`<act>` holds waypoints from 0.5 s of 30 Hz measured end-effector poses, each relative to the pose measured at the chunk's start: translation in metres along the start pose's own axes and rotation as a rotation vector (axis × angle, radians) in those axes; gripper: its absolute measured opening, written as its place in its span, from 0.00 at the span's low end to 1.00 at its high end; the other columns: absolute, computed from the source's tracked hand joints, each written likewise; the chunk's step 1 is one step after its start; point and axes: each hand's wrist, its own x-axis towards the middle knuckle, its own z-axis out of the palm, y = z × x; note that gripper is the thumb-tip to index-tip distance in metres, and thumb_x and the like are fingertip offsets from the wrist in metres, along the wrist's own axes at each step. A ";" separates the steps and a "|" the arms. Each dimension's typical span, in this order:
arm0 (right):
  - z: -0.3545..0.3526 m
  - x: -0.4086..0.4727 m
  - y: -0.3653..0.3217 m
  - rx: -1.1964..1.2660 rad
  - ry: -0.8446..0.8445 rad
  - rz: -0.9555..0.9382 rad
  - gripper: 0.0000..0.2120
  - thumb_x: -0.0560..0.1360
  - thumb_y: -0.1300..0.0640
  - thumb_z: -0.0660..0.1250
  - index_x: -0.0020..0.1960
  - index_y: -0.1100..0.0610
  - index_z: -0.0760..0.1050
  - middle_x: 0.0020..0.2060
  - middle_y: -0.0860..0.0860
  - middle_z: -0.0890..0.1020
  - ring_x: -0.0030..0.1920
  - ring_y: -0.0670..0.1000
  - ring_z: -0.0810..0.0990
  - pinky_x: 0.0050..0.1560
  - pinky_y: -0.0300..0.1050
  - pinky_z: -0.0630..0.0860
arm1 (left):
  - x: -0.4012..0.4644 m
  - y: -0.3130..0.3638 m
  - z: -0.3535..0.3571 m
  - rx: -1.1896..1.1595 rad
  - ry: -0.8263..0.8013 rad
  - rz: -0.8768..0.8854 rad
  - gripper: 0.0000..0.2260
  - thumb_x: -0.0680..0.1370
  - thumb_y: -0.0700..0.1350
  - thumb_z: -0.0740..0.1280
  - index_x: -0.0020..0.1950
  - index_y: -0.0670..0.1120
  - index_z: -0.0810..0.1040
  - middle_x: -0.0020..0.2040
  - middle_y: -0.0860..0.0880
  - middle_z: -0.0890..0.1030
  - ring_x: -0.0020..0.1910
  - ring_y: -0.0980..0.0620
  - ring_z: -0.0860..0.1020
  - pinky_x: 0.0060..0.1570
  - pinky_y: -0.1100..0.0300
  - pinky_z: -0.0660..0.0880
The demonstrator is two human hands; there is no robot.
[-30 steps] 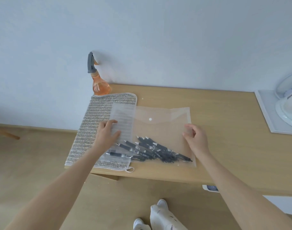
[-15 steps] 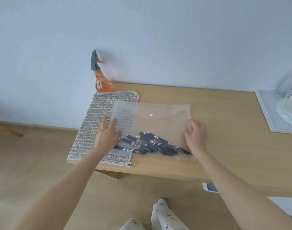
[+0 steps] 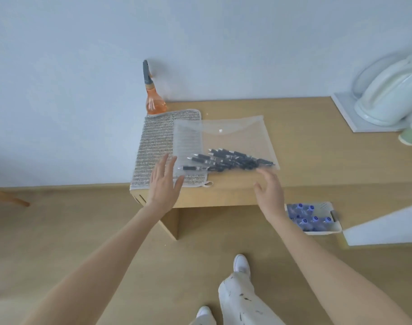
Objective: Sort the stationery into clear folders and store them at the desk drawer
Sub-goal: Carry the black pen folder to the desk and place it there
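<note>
Both hands, left hand (image 3: 164, 184) and right hand (image 3: 269, 192), hover spread, holding nothing. Folder (image 3: 233, 139) lies on the table (image 3: 317, 146), pens (image 3: 226, 160) seemingly inside. Thin, floppy, slippery: pinch the near edge.

Left hand (image 3: 164, 184) open, fingers spread; right hand (image 3: 269, 192) open, fingers relaxed.
</note>
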 end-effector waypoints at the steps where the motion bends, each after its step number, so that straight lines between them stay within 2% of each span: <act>1: 0.005 -0.014 -0.001 -0.004 -0.024 -0.012 0.18 0.77 0.63 0.63 0.66 0.59 0.71 0.65 0.53 0.73 0.67 0.52 0.71 0.66 0.42 0.63 | -0.012 -0.001 0.000 0.033 -0.021 0.043 0.24 0.81 0.48 0.59 0.76 0.46 0.58 0.77 0.45 0.53 0.76 0.44 0.50 0.74 0.47 0.49; 6: 0.018 -0.058 -0.001 -0.183 -0.142 -0.127 0.19 0.78 0.60 0.63 0.68 0.54 0.70 0.70 0.50 0.69 0.70 0.51 0.68 0.68 0.51 0.65 | -0.057 -0.006 0.006 0.223 -0.181 0.121 0.27 0.82 0.50 0.55 0.78 0.48 0.48 0.78 0.48 0.44 0.77 0.48 0.42 0.74 0.51 0.42; 10: 0.024 -0.069 0.009 -0.429 -0.257 -0.189 0.22 0.79 0.58 0.62 0.72 0.52 0.65 0.73 0.52 0.64 0.72 0.53 0.64 0.71 0.51 0.57 | -0.074 -0.009 0.020 0.314 -0.298 0.072 0.28 0.82 0.52 0.54 0.78 0.50 0.43 0.78 0.48 0.40 0.76 0.47 0.40 0.74 0.50 0.42; 15: 0.036 -0.073 0.035 -0.593 -0.348 -0.219 0.24 0.78 0.56 0.61 0.74 0.51 0.62 0.74 0.51 0.62 0.75 0.52 0.58 0.73 0.51 0.51 | -0.087 -0.007 0.047 0.382 -0.428 0.033 0.29 0.82 0.51 0.54 0.78 0.50 0.41 0.77 0.48 0.36 0.76 0.46 0.40 0.74 0.49 0.43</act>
